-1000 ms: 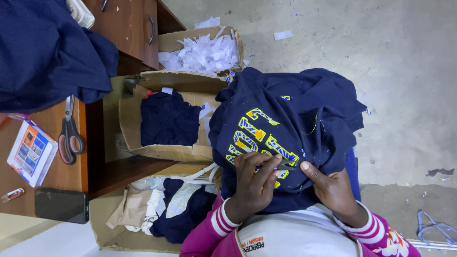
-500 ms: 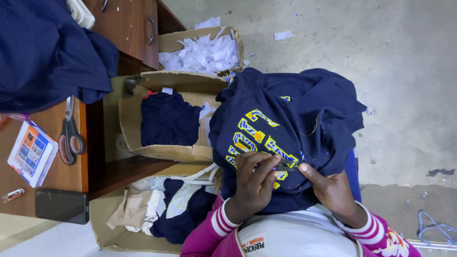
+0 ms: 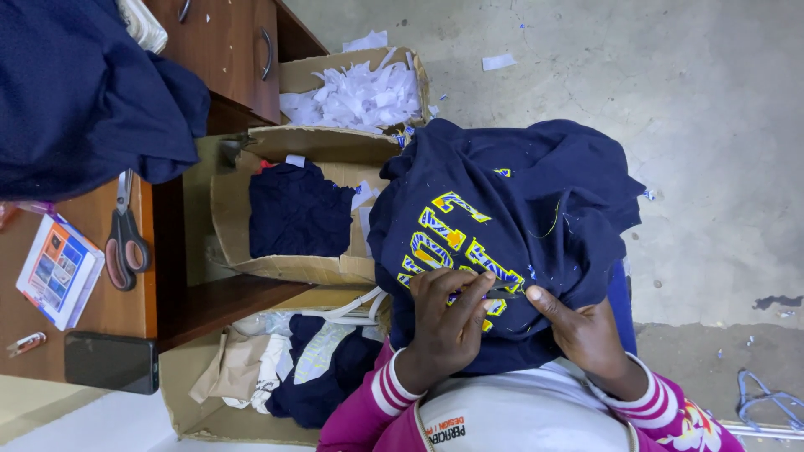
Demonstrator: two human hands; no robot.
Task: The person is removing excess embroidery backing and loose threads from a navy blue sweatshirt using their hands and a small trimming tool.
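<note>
While both hands work centre-near, left hand pinches the navy garment on the lap; right hand presses it flat; cardboard box of navy cloth left; scissors, booklet far left

— What can't you make out here?
— The small tool pinched at the yellow lettering: mostly covered by the left hand and right hand, too thin to identify.
— And the garment?
— Its lower part is hidden under both hands.
— Anything cut off?
— The dark cloth on the counter runs past the left and top edges; the metal object on the floor is clipped at the right edge.
</note>
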